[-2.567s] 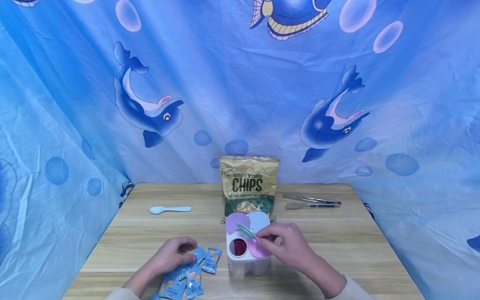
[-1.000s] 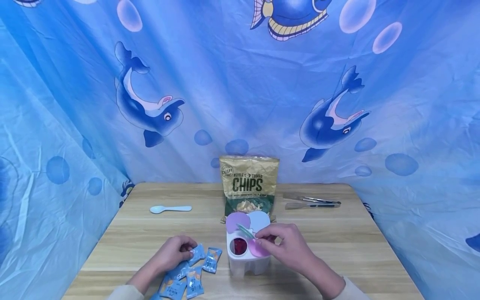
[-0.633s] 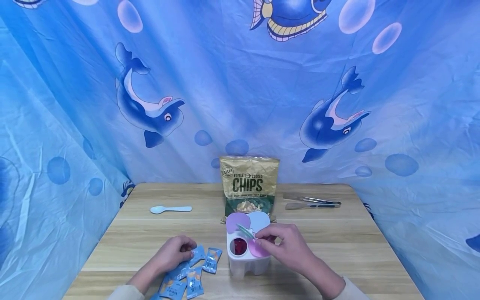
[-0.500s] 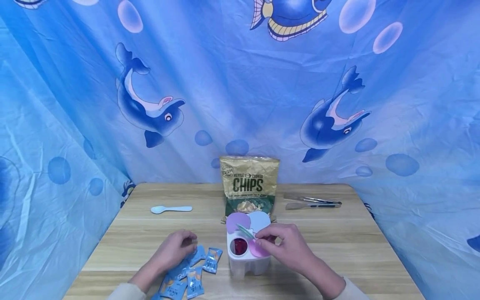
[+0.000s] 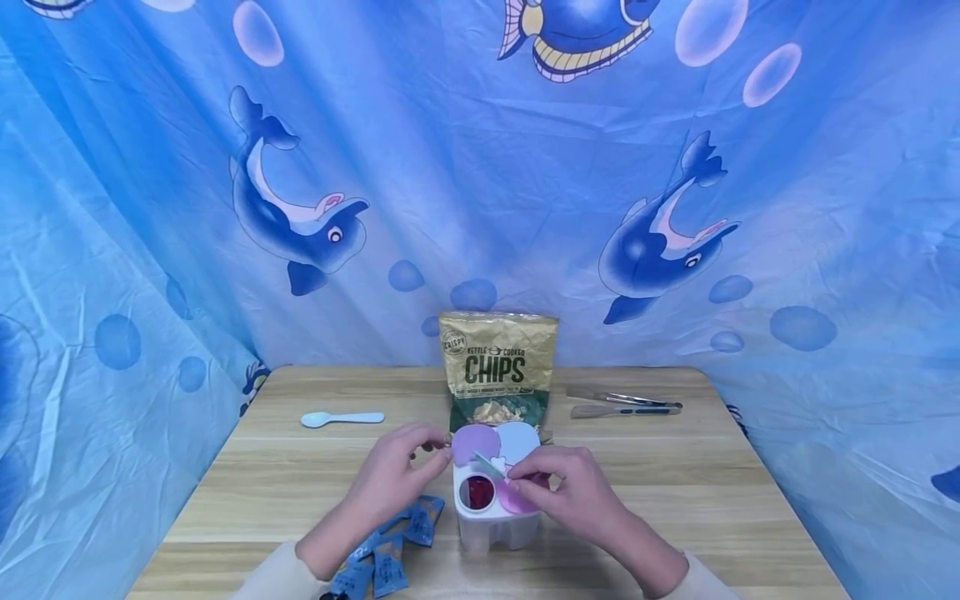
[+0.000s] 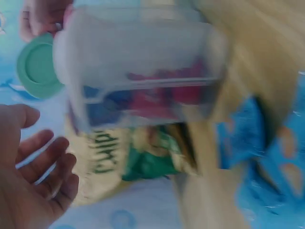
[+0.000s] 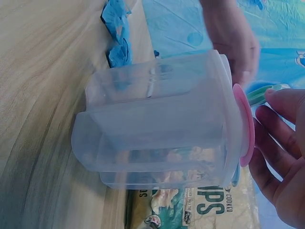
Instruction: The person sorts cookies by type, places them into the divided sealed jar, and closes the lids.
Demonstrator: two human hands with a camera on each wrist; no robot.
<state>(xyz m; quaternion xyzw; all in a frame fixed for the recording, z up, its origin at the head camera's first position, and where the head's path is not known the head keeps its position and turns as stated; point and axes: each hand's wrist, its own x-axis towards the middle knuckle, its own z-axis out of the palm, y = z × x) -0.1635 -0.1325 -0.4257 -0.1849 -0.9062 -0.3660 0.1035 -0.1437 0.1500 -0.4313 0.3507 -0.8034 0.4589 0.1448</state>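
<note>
The left hand (image 5: 393,479) has just left the blue snack packets (image 5: 390,565) and come up to the near left of the four-compartment container (image 5: 477,531), level with its purple lid (image 5: 474,442). Its fingers are relaxed and slightly bent, and the blurred left wrist view shows nothing between them. The right hand (image 5: 572,483), at the container's right, has stayed where it was, pinching the green lid (image 6: 39,69), which is tilted up from the container's front-left opening. That compartment is therefore still uncovered, with red contents (image 5: 478,493) inside; I judge that the left hand is free to work around the container while the right one minds the lid.

The container stands upright on the bench (image 5: 712,483), its light-blue lid (image 5: 517,437) and pink lid (image 5: 512,498) lying flat. The packets lie in a loose cluster to the container's front left, partly hidden by the left forearm. A gold and green chips bag (image 5: 497,367) stands close behind the container, limiting room there. Farther off are a pale blue spoon (image 5: 345,418), left and behind it, and metal tongs (image 5: 652,410), right and behind. The right hand partly covers the pink lid.
</note>
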